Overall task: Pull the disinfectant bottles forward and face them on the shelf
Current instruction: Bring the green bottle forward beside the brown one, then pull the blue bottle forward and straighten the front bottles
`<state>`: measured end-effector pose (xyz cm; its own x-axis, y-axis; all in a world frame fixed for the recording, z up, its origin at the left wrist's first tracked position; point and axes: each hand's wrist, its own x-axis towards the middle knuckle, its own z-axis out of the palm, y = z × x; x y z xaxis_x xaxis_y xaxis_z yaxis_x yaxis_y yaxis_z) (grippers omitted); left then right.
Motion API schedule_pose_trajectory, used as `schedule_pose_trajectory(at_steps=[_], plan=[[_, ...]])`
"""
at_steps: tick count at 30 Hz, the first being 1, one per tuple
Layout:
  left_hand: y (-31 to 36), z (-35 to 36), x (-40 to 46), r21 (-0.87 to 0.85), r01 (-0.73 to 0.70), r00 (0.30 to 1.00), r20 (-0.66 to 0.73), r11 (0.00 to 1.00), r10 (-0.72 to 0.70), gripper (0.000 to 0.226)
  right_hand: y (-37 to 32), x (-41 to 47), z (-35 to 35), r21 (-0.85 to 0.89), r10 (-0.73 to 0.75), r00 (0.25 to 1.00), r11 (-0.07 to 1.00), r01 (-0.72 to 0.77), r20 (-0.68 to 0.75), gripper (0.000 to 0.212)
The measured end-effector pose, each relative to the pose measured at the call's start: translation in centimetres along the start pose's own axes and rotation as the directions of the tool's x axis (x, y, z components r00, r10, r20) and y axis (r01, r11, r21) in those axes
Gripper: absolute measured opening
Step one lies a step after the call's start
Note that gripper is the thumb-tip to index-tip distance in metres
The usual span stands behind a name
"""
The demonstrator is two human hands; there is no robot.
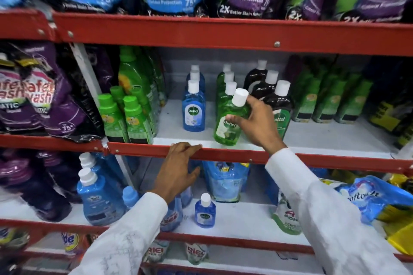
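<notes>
Right hand (257, 123) grip closed on green bottle (230, 123), left hand (178, 169) open, seemingly resting on shelf edge (223, 154)

Your bare left hand (178, 167) and bare right hand (254, 123) carry no rings or watch. Behind each wrist you wear a long white fabric sleeve (330, 219), loosely creased, its plain cuff ending just short of the hand.
</notes>
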<state>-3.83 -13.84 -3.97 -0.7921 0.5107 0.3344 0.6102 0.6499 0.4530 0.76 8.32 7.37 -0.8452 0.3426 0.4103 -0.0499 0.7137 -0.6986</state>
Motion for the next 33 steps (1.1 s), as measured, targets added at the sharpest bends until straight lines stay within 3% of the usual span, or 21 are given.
schedule_pose_trajectory(at_steps=[5,15,18,22,24,27,30,33], plan=[[-0.1,0.0,0.0,-0.019,0.007,1.0,-0.002,1.0,-0.007,0.064,1.2,2.0,2.0,-0.083,0.04,0.998,0.996,-0.036,0.053,0.04],[-0.3,-0.5,-0.3,0.115,-0.063,0.998,0.019,0.991,0.061,0.07,2.1,0.3,3.0,-0.006,0.061,0.998,0.998,-0.061,-0.003,0.063],[-1.3,-1.0,-0.4,0.158,-0.014,1.0,-0.017,0.987,0.017,0.069,2.5,-2.6,2.8,0.007,0.015,0.988,1.0,-0.014,-0.156,0.061],[-3.9,-1.3,-1.0,0.176,0.047,0.997,-0.071,0.983,-0.035,0.068,4.2,-9.7,4.9,-0.015,-0.127,0.914,0.991,0.131,-0.384,0.024],[-4.3,-1.1,-1.3,0.159,0.028,0.997,-0.071,0.987,-0.017,0.068,6.1,-12.5,7.4,-0.008,-0.128,0.947,0.991,0.132,-0.296,0.022],[-4.4,-0.8,-1.2,0.088,0.04,0.996,-0.088,0.995,-0.032,0.067,10.4,-14.6,12.6,-0.018,0.054,0.992,0.998,-0.052,0.114,0.036],[-4.7,-0.8,-1.2,0.059,0.024,0.996,-0.088,0.998,-0.018,0.067,13.3,-15.1,16.5,-0.123,0.202,0.895,0.978,-0.167,0.397,0.059],[-4.9,-1.1,-1.1,0.05,0.02,0.996,-0.083,0.999,-0.016,0.067,14.0,-14.5,18.6,-0.163,0.264,0.823,0.964,-0.209,0.504,0.049]])
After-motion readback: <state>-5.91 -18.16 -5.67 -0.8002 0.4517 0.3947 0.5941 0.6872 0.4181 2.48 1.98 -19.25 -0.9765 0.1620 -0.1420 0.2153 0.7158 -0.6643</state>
